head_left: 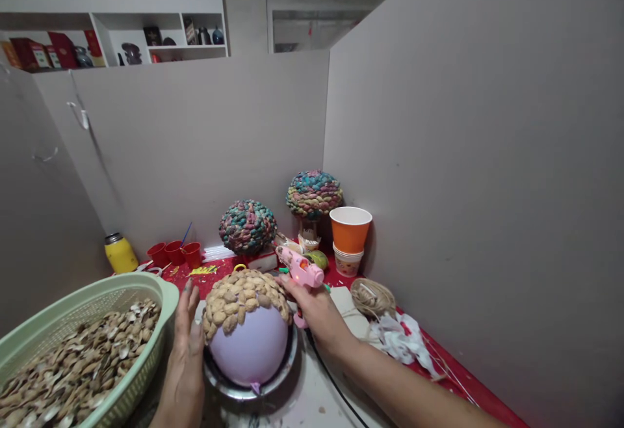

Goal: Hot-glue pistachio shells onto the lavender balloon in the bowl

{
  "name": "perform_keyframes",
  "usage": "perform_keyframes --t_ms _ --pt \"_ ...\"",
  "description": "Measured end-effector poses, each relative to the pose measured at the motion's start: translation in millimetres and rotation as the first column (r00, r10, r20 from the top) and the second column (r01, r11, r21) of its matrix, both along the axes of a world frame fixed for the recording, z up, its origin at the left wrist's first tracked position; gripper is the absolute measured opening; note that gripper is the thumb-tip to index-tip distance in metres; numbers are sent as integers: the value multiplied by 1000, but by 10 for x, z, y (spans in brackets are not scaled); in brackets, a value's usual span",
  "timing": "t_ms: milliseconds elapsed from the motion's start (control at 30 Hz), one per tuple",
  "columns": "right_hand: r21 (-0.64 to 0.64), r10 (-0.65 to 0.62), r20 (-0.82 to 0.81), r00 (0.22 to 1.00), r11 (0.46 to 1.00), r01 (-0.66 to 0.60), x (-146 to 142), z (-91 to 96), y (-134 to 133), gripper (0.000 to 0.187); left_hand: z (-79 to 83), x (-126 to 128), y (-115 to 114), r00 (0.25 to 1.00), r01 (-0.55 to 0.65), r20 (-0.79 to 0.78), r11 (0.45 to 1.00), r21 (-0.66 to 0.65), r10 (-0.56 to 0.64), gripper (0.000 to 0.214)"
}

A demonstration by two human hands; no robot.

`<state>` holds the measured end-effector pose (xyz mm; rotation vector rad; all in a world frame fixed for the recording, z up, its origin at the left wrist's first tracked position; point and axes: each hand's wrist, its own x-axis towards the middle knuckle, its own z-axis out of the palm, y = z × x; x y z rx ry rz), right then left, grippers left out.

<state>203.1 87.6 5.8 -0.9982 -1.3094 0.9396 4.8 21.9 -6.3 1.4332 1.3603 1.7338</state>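
Observation:
A lilac balloon (248,343) sits in a round metal bowl (287,366), its top covered with glued nut shells (241,294). My left hand (188,343) rests flat against the balloon's left side, fingers stretched out. My right hand (314,311) grips a pink glue gun (299,270), its nozzle pointing at the upper right edge of the shell layer.
A pale green basket (146,291) of several loose shells stands at the left. Behind are two painted shell domes (247,225), an orange cup (350,227), red cups (175,252), a yellow flask (119,252), twine (373,296). Grey partition walls close in behind and right.

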Motion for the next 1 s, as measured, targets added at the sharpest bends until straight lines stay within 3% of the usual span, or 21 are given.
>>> perform_keyframes --t_ms 100,267,467,700,867,1000 --pt "-25 27 1 1000 999 -27 23 42 -62 48 -9 36 -37 994 4 105 992 -130 10 66" --pt "59 24 -18 1000 998 -23 81 -34 -59 42 -98 -5 -49 988 63 144 997 -41 -57 69" --pt "89 62 37 997 994 -65 136 -167 -16 44 -142 -55 10 995 81 59 996 41 -83 69" --pt "42 36 1 999 998 -36 50 -50 -100 46 -184 -87 52 999 50 -13 994 -98 -52 60" --pt "-39 59 -8 998 997 -59 33 -34 -119 48 -179 -93 43 997 61 -42 991 -117 -67 57" --pt "33 5 7 1000 999 -5 50 -62 -112 45 -248 -130 36 997 59 -52 995 -80 -63 53"
